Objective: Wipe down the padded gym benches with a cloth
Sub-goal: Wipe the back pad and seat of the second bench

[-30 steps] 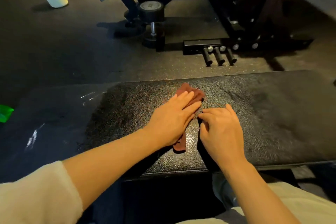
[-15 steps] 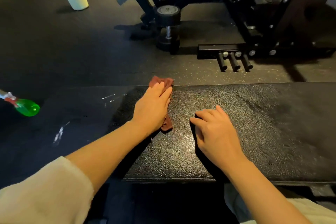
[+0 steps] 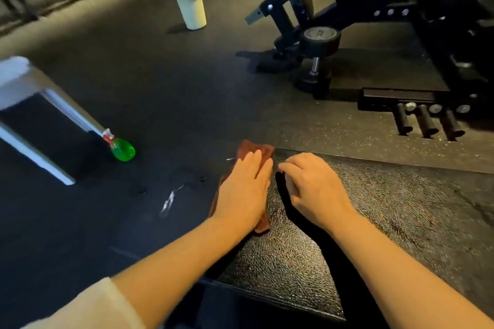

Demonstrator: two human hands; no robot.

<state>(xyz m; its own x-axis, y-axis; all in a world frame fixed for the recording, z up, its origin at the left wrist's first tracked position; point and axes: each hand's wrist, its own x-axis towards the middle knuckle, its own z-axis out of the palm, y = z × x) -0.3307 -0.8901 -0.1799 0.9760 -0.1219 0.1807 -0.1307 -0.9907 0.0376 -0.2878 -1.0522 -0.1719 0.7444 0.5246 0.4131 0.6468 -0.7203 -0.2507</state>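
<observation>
Cloth (image 3: pixel 255 153) mostly under left hand (image 3: pixel 244 189)

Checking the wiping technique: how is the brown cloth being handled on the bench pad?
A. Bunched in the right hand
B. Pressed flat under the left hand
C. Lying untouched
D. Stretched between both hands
B: the left hand lies flat on the brown cloth, fingers straight.
</observation>
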